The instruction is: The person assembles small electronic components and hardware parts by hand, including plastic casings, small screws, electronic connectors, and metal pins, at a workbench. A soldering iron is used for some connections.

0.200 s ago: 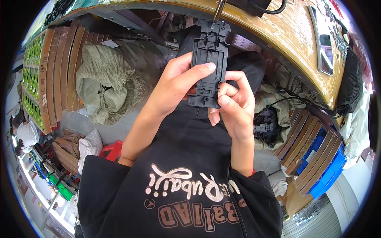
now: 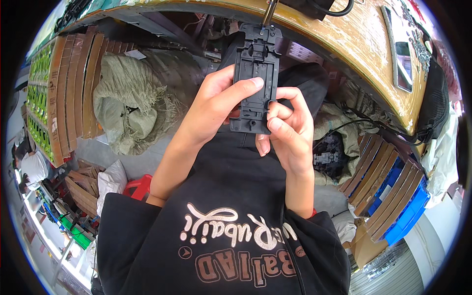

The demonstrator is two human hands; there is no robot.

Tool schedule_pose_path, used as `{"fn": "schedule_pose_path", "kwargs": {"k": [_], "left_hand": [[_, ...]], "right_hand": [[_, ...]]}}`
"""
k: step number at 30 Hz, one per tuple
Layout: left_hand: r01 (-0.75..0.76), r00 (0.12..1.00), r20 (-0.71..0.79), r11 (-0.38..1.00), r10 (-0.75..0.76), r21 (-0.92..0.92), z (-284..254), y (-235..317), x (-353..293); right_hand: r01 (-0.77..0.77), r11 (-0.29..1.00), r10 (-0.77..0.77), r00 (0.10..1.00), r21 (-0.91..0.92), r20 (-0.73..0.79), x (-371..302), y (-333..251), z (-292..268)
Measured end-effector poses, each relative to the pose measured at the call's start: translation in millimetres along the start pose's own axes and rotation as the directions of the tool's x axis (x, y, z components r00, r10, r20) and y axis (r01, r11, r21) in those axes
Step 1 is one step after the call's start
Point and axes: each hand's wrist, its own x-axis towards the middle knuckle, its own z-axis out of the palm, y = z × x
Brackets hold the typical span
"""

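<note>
A long black plastic chassis (image 2: pixel 253 105), moulded with ribs, pegs and recesses, is held up in front of my body. My left hand (image 2: pixel 216 101) grips its left side, thumb flat on the face and the other fingers hidden behind. At the lower right edge, my right hand (image 2: pixel 291 120) is curled, its fingers against the rim; whether something small sits in those fingertips is hidden. A metal screwdriver bit (image 2: pixel 269 14) comes down from the table side, its tip meeting the far end of the chassis.
The wooden table (image 2: pixel 354 37) curves across the top, with a phone (image 2: pixel 397 51) and scattered small screws (image 2: pixel 419 51) at right. A woven sack (image 2: pixel 130 98) stands left beside stacked cartons (image 2: pixel 73 88). Another sack at right holds black parts (image 2: pixel 328 156), near a blue crate (image 2: pixel 405 216).
The chassis and both hands have shifted slightly left. The bit still meets its far end, and the grip looks the same.
</note>
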Motion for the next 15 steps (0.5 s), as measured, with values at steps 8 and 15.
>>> {"fn": "schedule_pose_path", "kwargs": {"k": [8, 15], "left_hand": [[-0.006, 1.000, -0.022, 1.000, 0.006, -0.006, -0.7, 0.9, -1.1], [-0.024, 0.999, -0.040, 1.000, 0.025, 0.012, -1.1, 1.6, -2.0]], "right_hand": [[-0.016, 1.000, 0.016, 1.000, 0.008, 0.009, 0.9, 0.5, 0.1], [-0.025, 1.000, 0.025, 1.000, 0.006, 0.008, 2.2, 1.1, 1.5]]}}
